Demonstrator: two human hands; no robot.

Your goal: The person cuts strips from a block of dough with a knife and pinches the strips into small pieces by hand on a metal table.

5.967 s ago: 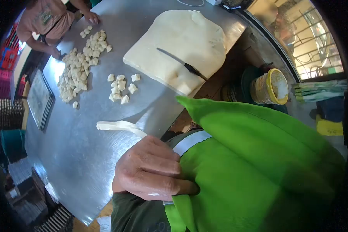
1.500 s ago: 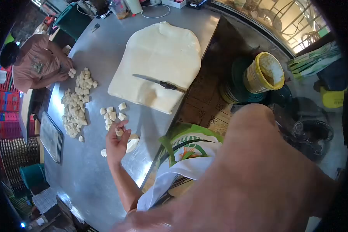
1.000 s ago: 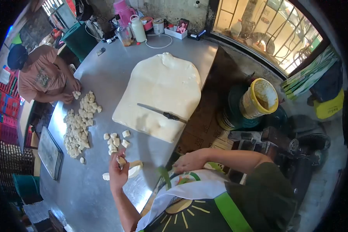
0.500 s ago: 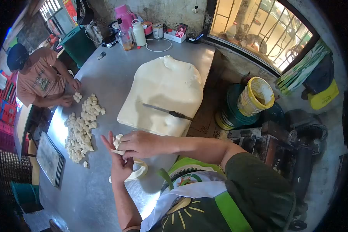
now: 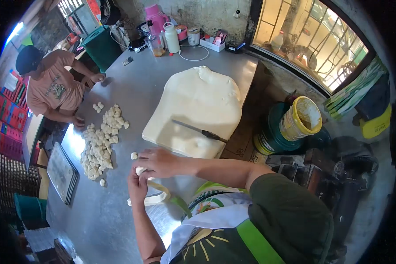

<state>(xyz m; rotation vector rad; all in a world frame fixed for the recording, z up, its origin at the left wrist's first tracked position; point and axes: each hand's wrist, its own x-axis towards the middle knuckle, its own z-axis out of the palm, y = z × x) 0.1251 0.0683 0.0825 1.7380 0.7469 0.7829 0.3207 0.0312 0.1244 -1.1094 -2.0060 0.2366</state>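
My left hand (image 5: 137, 185) and my right hand (image 5: 159, 163) meet over the near part of the metal table (image 5: 105, 220). Both are closed around pale dough (image 5: 140, 170), a lump of which shows between them. From my left hand a dough strip (image 5: 156, 199) curves down toward the tabletop. Just past my right fingertips is a small dough piece (image 5: 134, 155); whether it rests on the table I cannot tell. A heap of cut dough pieces (image 5: 97, 152) lies to the left. Beyond my right forearm spreads a large dough slab (image 5: 198, 101), with a knife (image 5: 200, 130) lying on it.
Across the table a person in a cap (image 5: 57, 83) stands by the heap. Stacked metal trays (image 5: 62, 171) lie on the left edge. Bottles (image 5: 171, 38) and a pink jug (image 5: 156, 18) line the back. A yellow-rimmed bucket (image 5: 301, 116) stands right of the table.
My hands have come closer together, and the left fingers that stuck out have folded in. A small dough piece now shows apart from them. The other person's hands have moved apart. The view has shifted slightly.
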